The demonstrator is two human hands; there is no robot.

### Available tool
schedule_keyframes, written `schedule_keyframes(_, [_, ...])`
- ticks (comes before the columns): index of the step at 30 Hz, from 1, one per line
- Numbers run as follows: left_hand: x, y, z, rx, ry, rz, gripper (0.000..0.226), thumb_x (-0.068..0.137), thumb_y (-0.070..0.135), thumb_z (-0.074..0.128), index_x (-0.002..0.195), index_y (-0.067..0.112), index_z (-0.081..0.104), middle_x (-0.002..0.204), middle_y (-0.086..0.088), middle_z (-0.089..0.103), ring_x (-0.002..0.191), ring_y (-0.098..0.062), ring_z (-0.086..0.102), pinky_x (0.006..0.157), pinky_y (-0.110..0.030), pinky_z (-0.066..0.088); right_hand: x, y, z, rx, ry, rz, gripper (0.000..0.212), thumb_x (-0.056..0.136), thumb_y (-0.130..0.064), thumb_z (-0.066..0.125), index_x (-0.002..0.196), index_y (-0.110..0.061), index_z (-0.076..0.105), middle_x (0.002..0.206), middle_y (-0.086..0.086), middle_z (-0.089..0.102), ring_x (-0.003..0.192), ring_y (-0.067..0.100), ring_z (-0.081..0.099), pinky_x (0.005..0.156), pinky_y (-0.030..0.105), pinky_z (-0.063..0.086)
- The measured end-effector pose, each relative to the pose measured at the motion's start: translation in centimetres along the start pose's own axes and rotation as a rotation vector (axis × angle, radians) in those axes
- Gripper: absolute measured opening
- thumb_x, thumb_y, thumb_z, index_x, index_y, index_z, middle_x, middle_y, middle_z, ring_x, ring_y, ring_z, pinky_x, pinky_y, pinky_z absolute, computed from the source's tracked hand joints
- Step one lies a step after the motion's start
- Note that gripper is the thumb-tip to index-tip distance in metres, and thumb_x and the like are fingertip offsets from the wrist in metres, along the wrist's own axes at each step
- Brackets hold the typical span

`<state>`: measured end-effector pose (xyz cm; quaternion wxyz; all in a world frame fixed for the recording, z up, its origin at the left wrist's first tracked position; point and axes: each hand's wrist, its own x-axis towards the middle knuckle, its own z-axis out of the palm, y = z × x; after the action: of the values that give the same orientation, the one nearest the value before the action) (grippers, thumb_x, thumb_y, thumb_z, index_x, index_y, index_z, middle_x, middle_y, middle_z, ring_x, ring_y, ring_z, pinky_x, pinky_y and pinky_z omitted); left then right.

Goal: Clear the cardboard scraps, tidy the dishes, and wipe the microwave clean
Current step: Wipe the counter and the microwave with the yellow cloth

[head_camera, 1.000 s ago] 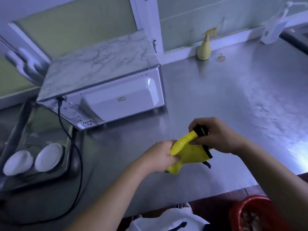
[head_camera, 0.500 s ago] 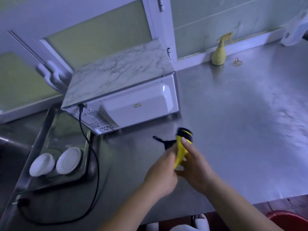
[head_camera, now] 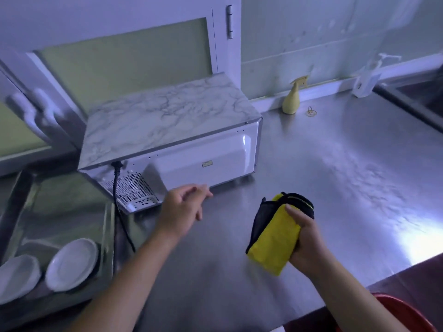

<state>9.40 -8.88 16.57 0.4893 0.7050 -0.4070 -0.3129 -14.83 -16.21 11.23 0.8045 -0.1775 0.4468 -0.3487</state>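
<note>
A person's right hand (head_camera: pixel 304 238) grips a folded yellow cloth (head_camera: pixel 273 240) with black backing above a brushed steel counter (head_camera: pixel 335 176), while the left hand (head_camera: pixel 182 207), fingers loosely curled and holding nothing, hovers just in front of the microwave (head_camera: pixel 167 130). The microwave stands on the counter against a window frame, its glossy white back panel turned to the camera and its top covered in a grey-veined marble pattern. A black power cord (head_camera: pixel 119 207) leaves the back beside a perforated vent grille and trails down across the counter, just left of the left forearm. To the left, two round white plates (head_camera: pixel 72 264) lean on edge in a shiny steel tray (head_camera: pixel 107 236). By the far wall stand a pale yellow, pear-shaped spray bottle (head_camera: pixel 291 101), a loop of rubber bands (head_camera: pixel 311 112) just beside it and a white pump bottle (head_camera: pixel 366 77) further right. A red bin (head_camera: pixel 402 315) shows below the counter's near edge
</note>
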Motion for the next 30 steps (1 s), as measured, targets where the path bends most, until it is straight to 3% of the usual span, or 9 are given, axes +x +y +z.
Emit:
schedule_keyframes(3, [4.1,1.0,-3.2,0.085,0.059,0.048,0.034,0.079,0.049,0.056,0.076,0.020,0.074,0.044,0.005,0.045,0.046,-0.011,0.043,0.053,-0.026,0.035,-1.0,0.5,0.5,-0.058,0.093,-0.056,0.033,0.078,-0.030,0.068,0.104,-0.012,0.079,0.104,0.013,0.075,0.090,0.031,0.072,0.087,0.049,0.055])
schedule_keyframes(6, [9.1,2.0,-4.9,0.317,0.061,0.134,0.032,0.075,0.055,0.051,0.081,0.031,0.071,0.062,0.009,0.063,0.072,-0.014,0.062,0.066,-0.028,0.042,-1.6,0.8,0.9,-0.063,0.180,-0.114,0.030,0.087,-0.030,0.065,0.108,-0.012,0.077,0.106,0.012,0.075,0.092,0.032,0.071,0.090,0.049,0.052])
schedule_keyframes(9, [14.9,3.0,-4.7,0.601,-0.061,0.279,0.050,0.076,0.061,0.046,0.116,0.039,0.065,0.117,0.008,0.068,0.120,-0.023,0.055,0.097,-0.033,0.039,-2.3,0.9,1.6,-0.093,0.242,-0.181,0.022,0.090,-0.033,0.064,0.092,-0.021,0.082,0.104,0.009,0.077,0.088,0.030,0.074,0.087,0.049,0.055])
schedule_keyframes(12, [20.9,3.6,-3.1,0.994,-0.157,0.284,0.075,0.083,0.074,0.041,0.149,0.038,0.034,0.159,0.000,0.033,0.145,-0.029,0.027,0.116,-0.045,0.021,-2.5,0.9,2.3,-0.130,0.310,-0.225,0.022,0.091,-0.032,0.066,0.101,-0.017,0.078,0.101,0.012,0.075,0.086,0.033,0.072,0.082,0.047,0.054])
schedule_keyframes(14, [24.1,3.8,-2.0,1.066,-0.194,0.198,0.077,0.086,0.075,0.033,0.153,0.040,0.021,0.165,0.000,0.017,0.151,-0.030,0.013,0.120,-0.050,0.011,-2.4,0.7,3.0,-0.150,0.362,-0.274,0.025,0.090,-0.030,0.069,0.108,-0.014,0.074,0.100,0.014,0.073,0.087,0.034,0.068,0.081,0.047,0.051])
schedule_keyframes(20, [26.6,2.3,-0.7,1.075,-0.113,0.121,0.081,0.084,0.077,0.012,0.155,0.039,0.016,0.167,-0.002,0.009,0.152,-0.034,0.006,0.119,-0.057,0.002,-0.6,-1.7,4.2,-0.385,0.450,-0.469,0.021,0.088,-0.036,0.073,0.104,-0.023,0.072,0.095,0.006,0.076,0.089,0.028,0.070,0.082,0.044,0.053])
schedule_keyframes(24, [26.7,2.1,-0.6,1.090,-0.073,0.123,0.076,0.087,0.078,0.015,0.154,0.042,0.017,0.167,-0.001,0.010,0.152,-0.032,0.008,0.120,-0.054,0.004,3.1,-3.0,6.1,-0.443,0.438,-0.575,0.001,0.093,-0.026,0.070,0.092,-0.025,0.069,0.080,0.019,0.061,0.072,0.038,0.053,0.062,0.031,0.045])
schedule_keyframes(27, [26.8,2.0,-0.3,1.113,-0.049,0.133,0.071,0.089,0.075,0.019,0.152,0.043,0.021,0.166,-0.001,0.013,0.152,-0.031,0.011,0.119,-0.054,0.007,7.3,-4.6,8.3,-0.285,0.409,-0.723,0.012,0.094,-0.014,0.067,0.088,-0.024,0.067,0.066,-0.005,0.062,0.062,0.012,0.055,0.053,0.013,0.045])
schedule_keyframes(30, [27.2,1.7,-0.5,1.125,-0.012,0.154,0.068,0.090,0.074,0.023,0.150,0.044,0.024,0.165,0.001,0.018,0.150,-0.027,0.015,0.118,-0.053,0.009,11.4,-6.1,11.4,-0.264,0.379,-1.026,0.036,0.094,-0.008,0.063,0.122,-0.031,0.061,0.108,-0.010,0.071,0.103,-0.005,0.064,0.084,0.009,0.048])
